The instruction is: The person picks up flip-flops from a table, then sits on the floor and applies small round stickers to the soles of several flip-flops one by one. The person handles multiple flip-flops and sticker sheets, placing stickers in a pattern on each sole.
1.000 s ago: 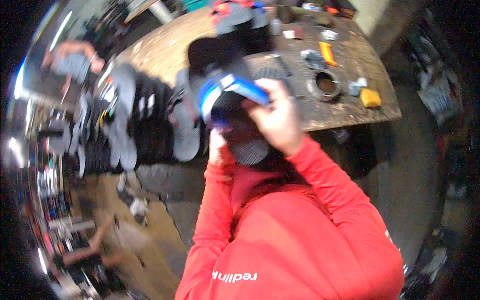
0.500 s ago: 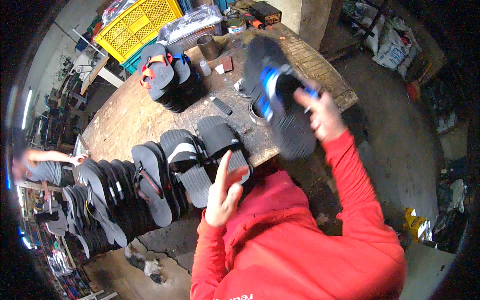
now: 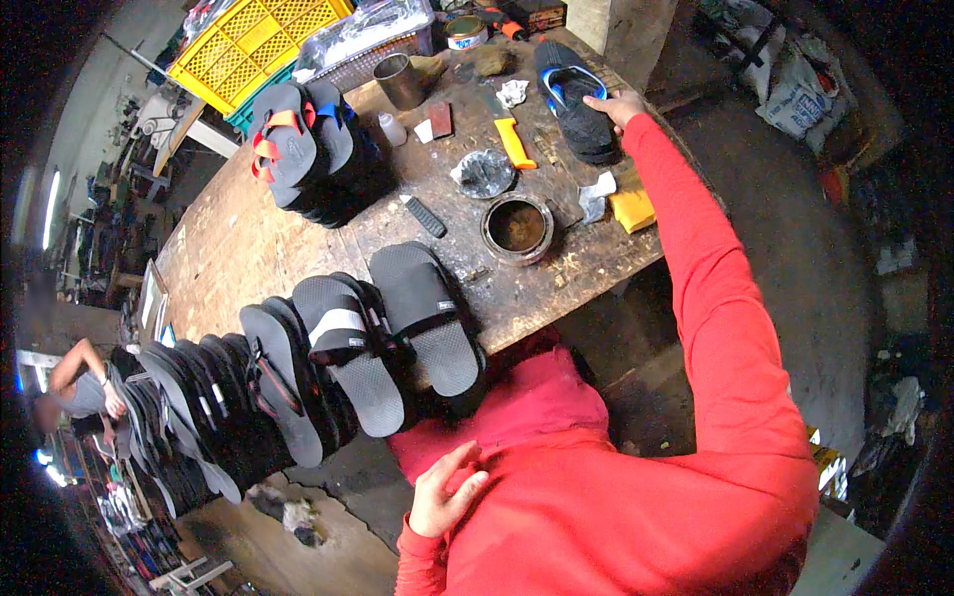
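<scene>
Out at the far right of the table, my right hand [image 3: 621, 107] grips a black sandal [image 3: 581, 124] with blue-and-white strap edging by its strap side. The sandal's toe points away from me, and its sole lies on or just above the tabletop; I cannot tell which. My left hand [image 3: 447, 494] is close to my body, loosely open and holding nothing. Nearest to it, at the table's front edge, stand a black slide sandal [image 3: 425, 298] and a slide with a white band [image 3: 363, 343].
A stack of sandals with orange and blue straps [image 3: 288, 139] stands on the table [image 3: 229, 233]. Near me are a round tin [image 3: 517, 228], a yellow-handled knife [image 3: 514, 144], and a black-handled cutter [image 3: 424, 216]. Rows of flip-flops [image 3: 283, 387] line the front edge. Another person [image 3: 84, 382] is at left.
My right hand has carried the blue-strapped sandal away from me to the table's far right. My left hand has drawn back toward my body from beside the slides.
</scene>
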`<state>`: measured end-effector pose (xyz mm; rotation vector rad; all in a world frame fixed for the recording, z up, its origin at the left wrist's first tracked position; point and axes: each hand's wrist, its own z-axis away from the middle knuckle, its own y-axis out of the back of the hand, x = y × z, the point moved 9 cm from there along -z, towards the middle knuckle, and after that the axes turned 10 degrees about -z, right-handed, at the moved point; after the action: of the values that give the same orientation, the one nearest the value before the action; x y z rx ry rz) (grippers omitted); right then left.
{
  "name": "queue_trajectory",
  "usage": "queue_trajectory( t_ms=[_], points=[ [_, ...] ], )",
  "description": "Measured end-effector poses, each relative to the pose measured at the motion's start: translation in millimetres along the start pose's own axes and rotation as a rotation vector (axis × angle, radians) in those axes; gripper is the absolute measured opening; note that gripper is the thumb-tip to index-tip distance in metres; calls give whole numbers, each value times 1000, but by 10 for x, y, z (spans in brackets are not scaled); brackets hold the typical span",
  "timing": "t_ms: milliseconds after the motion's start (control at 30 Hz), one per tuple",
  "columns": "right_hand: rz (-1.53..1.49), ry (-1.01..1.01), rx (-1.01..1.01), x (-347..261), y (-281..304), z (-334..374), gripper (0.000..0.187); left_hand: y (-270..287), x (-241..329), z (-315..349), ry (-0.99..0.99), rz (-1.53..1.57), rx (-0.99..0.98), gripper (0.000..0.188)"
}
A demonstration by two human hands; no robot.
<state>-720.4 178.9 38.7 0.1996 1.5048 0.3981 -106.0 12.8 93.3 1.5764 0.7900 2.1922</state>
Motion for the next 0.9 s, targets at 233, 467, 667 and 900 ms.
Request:
queue_trajectory(
  t_ms=[233, 467, 667, 900],
  points=[
    [440, 386, 49, -676, 518, 790, 58, -121, -218, 205, -45, -306, 46, 42],
    [284, 659, -191, -685, 283, 2503, 44, 30, -495, 668, 105, -264, 178, 30],
    [-25, 708, -319, -883, -456, 2500, 20, -31, -443, 874, 82, -332, 254, 30],
    [254, 626, -442, -1074, -1187, 1863, 31, -307, -628, 1022, 143, -304, 297, 28]
  ],
)
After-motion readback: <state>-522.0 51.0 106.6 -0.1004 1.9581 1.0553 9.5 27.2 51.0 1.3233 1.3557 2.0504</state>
